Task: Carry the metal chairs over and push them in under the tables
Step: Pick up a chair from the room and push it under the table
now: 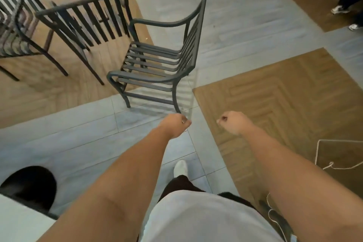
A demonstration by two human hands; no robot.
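While both hands, left hand point(175, 125) and right hand point(234, 122), are hanging forward with fingers curled on nothing, the metal chair point(157, 59) is standing just ahead beside the slatted tabletop point(86, 19); carrying risk: legs catching the table legs or floor cord point(334, 165).

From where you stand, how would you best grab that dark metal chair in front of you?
Probably by its two armrests, one per hand, coming from the open front. The chair stands upright on the floor with its seat front toward you. The near armrest and far armrest are rounded bars that fingers could wrap around.
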